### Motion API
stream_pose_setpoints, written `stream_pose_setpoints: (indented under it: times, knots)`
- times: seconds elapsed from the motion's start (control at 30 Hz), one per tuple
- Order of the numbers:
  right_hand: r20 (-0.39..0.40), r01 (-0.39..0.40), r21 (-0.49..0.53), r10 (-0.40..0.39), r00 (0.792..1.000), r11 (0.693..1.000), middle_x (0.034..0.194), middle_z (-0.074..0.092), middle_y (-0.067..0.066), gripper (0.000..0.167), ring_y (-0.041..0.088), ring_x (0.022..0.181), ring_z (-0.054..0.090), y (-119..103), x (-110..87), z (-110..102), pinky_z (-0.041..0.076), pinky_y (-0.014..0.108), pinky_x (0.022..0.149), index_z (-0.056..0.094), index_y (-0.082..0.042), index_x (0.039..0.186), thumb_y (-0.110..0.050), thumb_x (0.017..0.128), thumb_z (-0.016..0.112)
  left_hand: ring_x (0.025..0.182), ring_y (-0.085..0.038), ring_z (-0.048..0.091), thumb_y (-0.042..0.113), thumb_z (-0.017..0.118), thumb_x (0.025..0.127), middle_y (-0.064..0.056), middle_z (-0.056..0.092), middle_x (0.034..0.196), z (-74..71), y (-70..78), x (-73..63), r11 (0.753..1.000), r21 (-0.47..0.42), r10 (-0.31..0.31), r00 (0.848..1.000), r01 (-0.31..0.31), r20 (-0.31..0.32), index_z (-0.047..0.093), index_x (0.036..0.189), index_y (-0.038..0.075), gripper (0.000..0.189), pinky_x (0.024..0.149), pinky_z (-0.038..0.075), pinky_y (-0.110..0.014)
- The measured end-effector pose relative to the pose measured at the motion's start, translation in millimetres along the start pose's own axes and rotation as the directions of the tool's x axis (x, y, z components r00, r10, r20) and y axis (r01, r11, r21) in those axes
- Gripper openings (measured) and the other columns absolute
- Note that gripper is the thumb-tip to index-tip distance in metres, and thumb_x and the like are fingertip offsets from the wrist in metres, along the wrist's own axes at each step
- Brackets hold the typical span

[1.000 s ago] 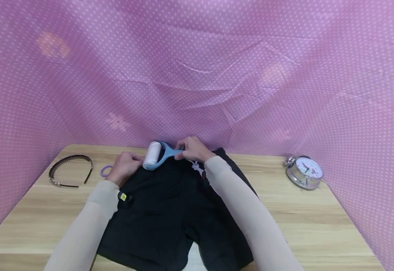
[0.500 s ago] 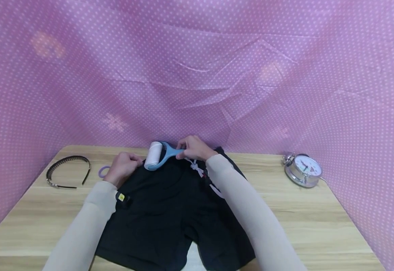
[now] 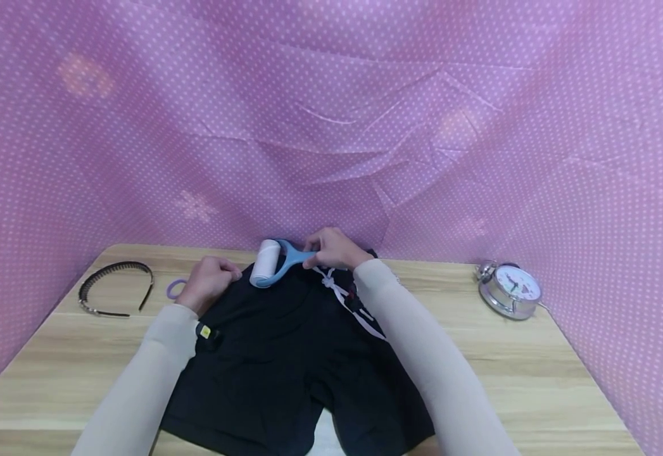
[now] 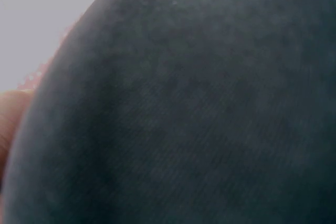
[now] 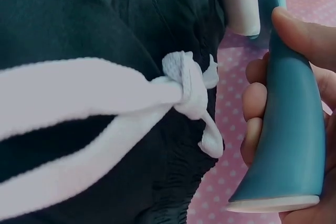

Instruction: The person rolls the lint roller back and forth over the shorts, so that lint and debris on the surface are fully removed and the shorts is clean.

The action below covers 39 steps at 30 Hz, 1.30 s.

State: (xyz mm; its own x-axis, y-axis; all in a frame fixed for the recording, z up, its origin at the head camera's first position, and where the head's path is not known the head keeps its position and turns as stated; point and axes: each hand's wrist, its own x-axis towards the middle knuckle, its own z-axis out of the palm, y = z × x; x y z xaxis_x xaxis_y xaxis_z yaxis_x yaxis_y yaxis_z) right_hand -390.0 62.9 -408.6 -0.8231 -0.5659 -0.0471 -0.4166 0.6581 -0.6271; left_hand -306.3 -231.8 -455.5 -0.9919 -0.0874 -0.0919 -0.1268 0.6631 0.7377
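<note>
Black shorts lie spread on the table, with a white drawstring knotted at the waistband. My right hand grips the blue handle of a lint roller; its white roll rests at the waist end of the shorts. In the right wrist view, the fingers wrap the handle beside the drawstring knot. My left hand pinches the upper left corner of the shorts, left of the roll. Dark cloth fills most of the left wrist view, with a bit of a finger at its edge.
A black headband and a purple ring lie left of the shorts on the wooden table. A silver alarm clock lies at the far right. Pink dotted cloth hangs behind.
My right hand and the lint roller have shifted slightly right along the waistband, away from the left hand. More of the drawstring shows. The left hand stays at the corner.
</note>
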Motion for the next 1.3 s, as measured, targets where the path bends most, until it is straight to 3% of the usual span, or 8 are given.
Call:
stream_pose_setpoints:
  times: [0.37, 0.63, 0.93, 1.3]
  knots:
    - [0.011, -0.014, -0.040, 0.014, 1.000, 0.999, 0.077, 0.076, 0.003, 0.009, 0.017, 0.064, 0.066, 4, -6.0, -8, 0.055, 0.024, 0.061, 0.078, -0.021, 0.090, -0.026, 0.083, 0.082, 0.117, -0.032, 0.060, 0.021, 0.062, 0.094, -0.018, 0.070, 0.123, -0.4, 0.0, -1.1, 1.000, -0.014, -0.024, 1.000, 0.024, 0.020, 0.075, 0.110, 0.006, 0.025, 0.096, 0.050, -0.041]
    - [0.004, -0.026, -0.054, 0.026, 1.000, 0.998, 0.074, 0.074, -0.002, 0.009, 0.009, 0.054, 0.047, 9, -7.9, -15, 0.044, 0.022, 0.056, 0.079, -0.021, 0.089, -0.027, 0.082, 0.082, 0.118, -0.031, 0.059, 0.019, 0.060, 0.093, -0.017, 0.069, 0.124, -3.2, -0.9, -2.8, 0.999, -0.023, -0.023, 0.999, 0.024, 0.024, 0.075, 0.109, 0.005, 0.026, 0.098, 0.049, -0.041]
    - [0.013, -0.040, -0.056, 0.040, 0.999, 0.998, 0.076, 0.075, -0.002, 0.010, 0.019, 0.064, 0.066, 15, -14.8, -25, 0.052, 0.024, 0.058, 0.079, -0.020, 0.089, -0.024, 0.081, 0.082, 0.116, -0.031, 0.061, 0.021, 0.062, 0.092, -0.015, 0.073, 0.119, -1.6, -0.4, -1.0, 1.000, 0.008, 0.000, 1.000, 0.000, 0.010, 0.077, 0.104, 0.007, 0.025, 0.098, 0.049, -0.041]
    - [0.024, -0.048, -0.079, 0.050, 0.998, 0.996, 0.080, 0.077, 0.014, 0.009, 0.016, 0.058, 0.065, 23, -18.8, -35, 0.051, 0.025, 0.055, 0.079, -0.020, 0.089, -0.024, 0.082, 0.082, 0.118, -0.031, 0.060, 0.022, 0.061, 0.092, -0.015, 0.071, 0.122, -1.5, 0.2, 1.0, 1.000, 0.008, -0.003, 1.000, 0.002, 0.020, 0.077, 0.106, 0.008, 0.026, 0.100, 0.049, -0.042]
